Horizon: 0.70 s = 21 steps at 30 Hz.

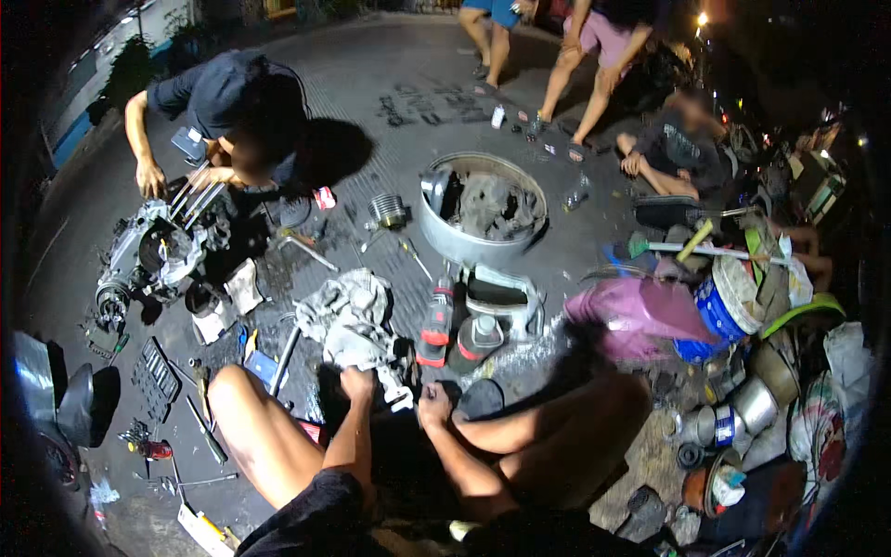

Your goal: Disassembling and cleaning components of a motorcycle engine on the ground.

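A small pale piece [399,395], seemingly metal, is between the person's hands, just below the lower end of a crumpled grey rag [349,311]. The left hand [357,382] is curled against the rag's lower edge; whether it pinches the cloth or the piece, I cannot tell. The right hand [433,407] is just beside the piece, fingers bent inward, and what they pinch, if anything, is hidden. The hands are apart, neither spread nor pressed together. How clean or finished the piece is does not show.

Just beyond the right hand, two red-and-black power tools [436,320] [480,340] stand near a silvery metal housing [524,314], which lies apart from any other part. Farther out, a finned cylinder [387,212] lies loose near a screwdriver [417,259], and a round metal tub [455,243] holds dark, grimy parts.

At the left, a co-worker [232,111] bends over an engine [160,249] with long studs [190,197] standing bare. Judging by this, dismantling is well advanced: the cylinder is off, and no reassembly shows. Whatever fitting together remains seems wholly undone.
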### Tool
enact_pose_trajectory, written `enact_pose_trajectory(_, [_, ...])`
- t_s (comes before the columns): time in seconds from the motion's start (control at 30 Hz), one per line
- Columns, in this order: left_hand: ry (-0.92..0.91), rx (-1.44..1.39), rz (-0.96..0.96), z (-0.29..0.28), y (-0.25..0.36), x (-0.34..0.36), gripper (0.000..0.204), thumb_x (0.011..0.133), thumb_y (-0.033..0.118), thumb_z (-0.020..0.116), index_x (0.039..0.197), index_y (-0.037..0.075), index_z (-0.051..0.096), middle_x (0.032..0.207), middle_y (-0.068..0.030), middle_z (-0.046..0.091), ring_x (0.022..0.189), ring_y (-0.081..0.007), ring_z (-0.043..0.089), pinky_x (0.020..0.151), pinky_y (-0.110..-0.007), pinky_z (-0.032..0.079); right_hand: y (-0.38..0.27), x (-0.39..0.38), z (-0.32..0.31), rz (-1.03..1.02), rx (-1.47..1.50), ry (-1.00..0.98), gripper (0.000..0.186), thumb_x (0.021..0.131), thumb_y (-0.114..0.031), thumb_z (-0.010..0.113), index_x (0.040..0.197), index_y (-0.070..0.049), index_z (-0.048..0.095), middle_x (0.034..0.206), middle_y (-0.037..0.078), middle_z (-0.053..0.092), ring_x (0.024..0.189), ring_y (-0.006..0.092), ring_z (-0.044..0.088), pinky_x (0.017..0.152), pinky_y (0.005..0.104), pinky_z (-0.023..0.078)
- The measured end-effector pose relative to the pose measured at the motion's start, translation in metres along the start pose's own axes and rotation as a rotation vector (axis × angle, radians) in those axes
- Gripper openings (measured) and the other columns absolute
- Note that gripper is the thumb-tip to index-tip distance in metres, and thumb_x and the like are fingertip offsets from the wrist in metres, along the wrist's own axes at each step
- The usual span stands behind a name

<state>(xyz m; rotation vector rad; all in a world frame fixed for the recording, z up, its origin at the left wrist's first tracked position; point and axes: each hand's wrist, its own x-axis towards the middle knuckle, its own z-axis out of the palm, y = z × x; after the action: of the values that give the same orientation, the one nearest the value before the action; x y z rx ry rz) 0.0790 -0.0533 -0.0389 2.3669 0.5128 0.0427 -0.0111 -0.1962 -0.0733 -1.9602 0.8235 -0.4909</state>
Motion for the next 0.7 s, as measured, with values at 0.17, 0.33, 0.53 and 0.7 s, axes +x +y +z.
enact_pose_trajectory(0.17, [-0.035,-0.216,-0.004,-0.002,-0.026,-0.007,0.056,0.065,0.030,0.066,0.107,-0.005,0.055,0.099,-0.0271,0.059,0.096,-0.0379,0.057,0.085,-0.041,0.045,-0.006,-0.011,0.005,-0.064,-0.063,0.020,0.011,0.076,-0.021,0.064,0.082,-0.011,0.063,0.075,0.012,0.063,0.072,0.0271,0.061,0.067,0.0362,0.047])
enact_pose_trajectory(0.33, [-0.520,0.300,0.162,-0.034,-0.004,-0.010,0.115,0.049,0.067,0.072,0.131,-0.003,0.035,0.140,-0.0232,0.027,0.131,-0.0369,0.024,0.107,-0.042,0.024,-0.006,-0.005,-0.001,0.020,-0.092,-0.087,0.014,0.076,-0.019,0.063,0.089,-0.012,0.065,0.082,0.013,0.065,0.079,0.0275,0.063,0.075,0.0359,0.048])
enact_pose_trajectory(0.53, [-0.632,0.586,0.246,-0.030,-0.005,-0.002,0.105,0.053,0.065,0.069,0.130,0.002,0.040,0.137,-0.0228,0.033,0.131,-0.0354,0.025,0.106,-0.048,0.022,-0.014,-0.012,-0.003,0.032,-0.154,-0.147,0.015,0.079,-0.020,0.060,0.090,-0.011,0.065,0.087,0.014,0.065,0.085,0.0310,0.062,0.075,0.0367,0.048])
enact_pose_trajectory(0.7, [-0.194,0.085,0.201,-0.006,-0.007,-0.006,0.047,0.063,0.029,0.061,0.099,0.000,0.061,0.109,-0.0237,0.057,0.107,-0.0378,0.051,0.090,-0.046,0.039,-0.014,0.002,-0.004,0.012,-0.114,-0.094,0.018,0.079,-0.021,0.058,0.090,-0.008,0.065,0.088,0.015,0.065,0.085,0.0308,0.062,0.075,0.0357,0.048])
